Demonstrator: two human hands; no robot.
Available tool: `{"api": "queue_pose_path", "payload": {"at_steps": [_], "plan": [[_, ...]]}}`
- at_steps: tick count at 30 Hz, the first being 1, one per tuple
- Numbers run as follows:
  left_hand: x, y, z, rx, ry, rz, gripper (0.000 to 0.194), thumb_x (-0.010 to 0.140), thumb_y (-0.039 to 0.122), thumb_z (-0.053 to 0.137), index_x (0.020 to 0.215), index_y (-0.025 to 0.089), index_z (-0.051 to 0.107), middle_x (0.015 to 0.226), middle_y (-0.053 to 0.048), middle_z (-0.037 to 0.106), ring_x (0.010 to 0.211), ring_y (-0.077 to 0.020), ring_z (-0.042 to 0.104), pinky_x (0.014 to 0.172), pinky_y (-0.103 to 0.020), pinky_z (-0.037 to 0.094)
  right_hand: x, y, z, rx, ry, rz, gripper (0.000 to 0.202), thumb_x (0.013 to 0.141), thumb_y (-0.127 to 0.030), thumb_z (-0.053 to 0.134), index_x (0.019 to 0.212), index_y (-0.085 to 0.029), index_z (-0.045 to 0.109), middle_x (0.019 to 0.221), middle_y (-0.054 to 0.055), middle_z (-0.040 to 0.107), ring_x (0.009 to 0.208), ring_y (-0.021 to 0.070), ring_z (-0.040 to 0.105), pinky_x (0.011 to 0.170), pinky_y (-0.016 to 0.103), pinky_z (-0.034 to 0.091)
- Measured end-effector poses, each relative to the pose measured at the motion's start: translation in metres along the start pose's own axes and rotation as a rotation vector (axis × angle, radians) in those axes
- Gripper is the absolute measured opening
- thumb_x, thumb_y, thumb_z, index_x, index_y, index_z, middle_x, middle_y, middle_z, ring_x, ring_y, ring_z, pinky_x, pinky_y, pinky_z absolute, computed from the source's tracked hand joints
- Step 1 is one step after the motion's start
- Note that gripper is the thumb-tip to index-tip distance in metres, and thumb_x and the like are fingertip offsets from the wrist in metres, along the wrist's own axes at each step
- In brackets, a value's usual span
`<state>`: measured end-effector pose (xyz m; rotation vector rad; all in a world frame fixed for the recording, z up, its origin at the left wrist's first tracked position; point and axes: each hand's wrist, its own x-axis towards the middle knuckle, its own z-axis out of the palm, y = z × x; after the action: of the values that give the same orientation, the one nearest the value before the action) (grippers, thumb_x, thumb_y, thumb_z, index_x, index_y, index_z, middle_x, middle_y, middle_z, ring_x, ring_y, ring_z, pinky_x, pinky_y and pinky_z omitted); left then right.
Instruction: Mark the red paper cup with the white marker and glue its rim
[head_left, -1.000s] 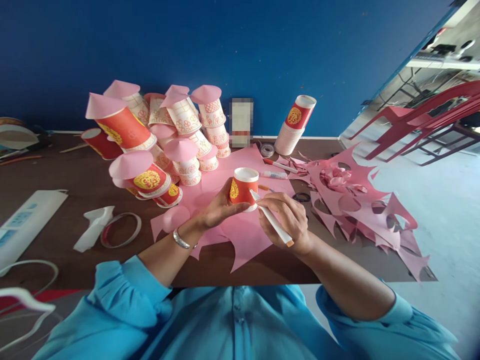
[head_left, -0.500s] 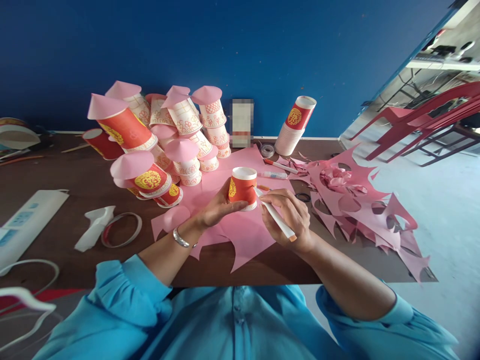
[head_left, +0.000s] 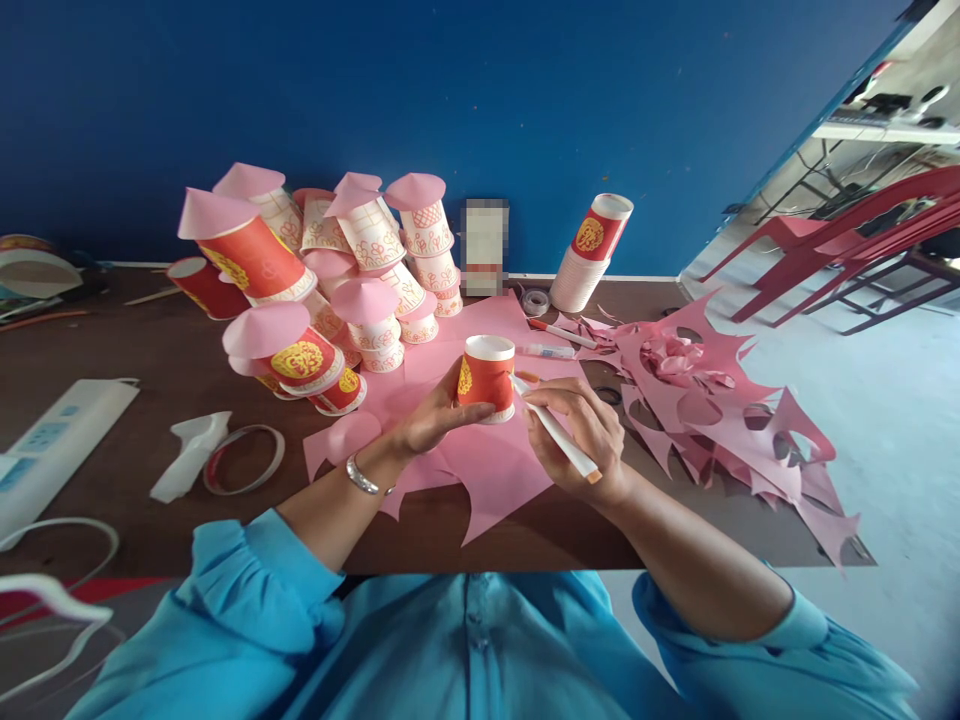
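the red paper cup (head_left: pixel 487 380) is above the pink paper sheets (head_left: pixel 499 475), at the middle of the dark table (head_left: pixel 172 365), its white end facing up. the left hand (head_left: pixel 435 420) is curled partly closed around its left side, with the thumb laid across the near side, low down. the right hand (head_left: pixel 576 432) is closed in a writing grip on a white pen (head_left: pixel 559 438), its tip at the cup's right side; whether tip and wall touch, i cannot tell.

the cup looks very light, its thin wall stiff enough for gentle handling but likely to dent or buckle under a hard squeeze. the printed paper may be a bit slick, so a broad, soft wrap suits it better than a fingertip pinch. the firmest place to hold is probably low, by the rolled edge, where the thumb is; mid-wall would give sooner. being so light, it could tip or turn if the pen presses hard, so the opposite side needs steady support. the pen seems slim and rigid, best held near its tip.
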<state>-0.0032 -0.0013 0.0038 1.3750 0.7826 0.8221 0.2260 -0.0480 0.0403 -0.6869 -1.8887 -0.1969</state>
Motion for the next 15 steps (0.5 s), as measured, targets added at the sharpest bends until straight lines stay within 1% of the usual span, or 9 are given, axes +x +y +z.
{"api": "queue_pose_path", "payload": {"at_steps": [4, 6, 9, 12, 15], "plan": [[0.0, -0.001, -0.002, 0.052, 0.001, -0.038, 0.065, 0.092, 0.064, 0.085, 0.144, 0.029, 0.069, 0.136, -0.007, 0.078, 0.144, -0.0391, 0.066, 0.125, -0.058, 0.055, 0.0, 0.0, -0.001, 0.017, 0.001, -0.006, 0.026, 0.109, -0.012, 0.066, 0.132, -0.023, 0.07, 0.101, 0.006, 0.084, 0.087, 0.0226, 0.084, 0.08, 0.037, 0.073], [0.0, 0.002, -0.001, 0.059, -0.007, -0.029, 0.067, 0.09, 0.067, 0.086, 0.142, 0.028, 0.068, 0.136, -0.008, 0.078, 0.145, -0.0395, 0.065, 0.126, -0.06, 0.055, 0.0, -0.001, -0.001, 0.009, -0.017, -0.028, 0.026, 0.109, -0.012, 0.066, 0.133, -0.023, 0.07, 0.101, 0.006, 0.084, 0.087, 0.0224, 0.084, 0.081, 0.037, 0.073], [0.001, 0.008, 0.003, 0.059, -0.016, 0.003, 0.07, 0.088, 0.067, 0.088, 0.142, 0.027, 0.069, 0.132, -0.009, 0.079, 0.147, -0.0416, 0.064, 0.129, -0.063, 0.052, 0.0, -0.001, -0.001, 0.018, -0.026, -0.033, 0.031, 0.107, -0.01, 0.068, 0.136, -0.022, 0.07, 0.103, 0.006, 0.085, 0.089, 0.0233, 0.085, 0.084, 0.038, 0.073], [0.001, 0.013, 0.007, 0.043, -0.008, 0.046, 0.067, 0.09, 0.062, 0.087, 0.146, 0.028, 0.07, 0.129, -0.007, 0.079, 0.149, -0.0417, 0.065, 0.128, -0.06, 0.053, 0.0, 0.0, -0.001, 0.029, -0.016, -0.03, 0.036, 0.105, -0.008, 0.068, 0.138, -0.022, 0.069, 0.103, 0.007, 0.086, 0.088, 0.0245, 0.085, 0.084, 0.039, 0.074], [0.001, 0.012, 0.006, 0.045, 0.01, 0.065, 0.065, 0.09, 0.055, 0.089, 0.148, 0.032, 0.07, 0.136, -0.005, 0.079, 0.147, -0.0409, 0.068, 0.124, -0.054, 0.057, 0.0, 0.0, -0.001, 0.011, -0.013, -0.036, 0.038, 0.106, -0.009, 0.065, 0.14, -0.024, 0.067, 0.103, 0.006, 0.086, 0.087, 0.0248, 0.086, 0.085, 0.04, 0.075]]}}
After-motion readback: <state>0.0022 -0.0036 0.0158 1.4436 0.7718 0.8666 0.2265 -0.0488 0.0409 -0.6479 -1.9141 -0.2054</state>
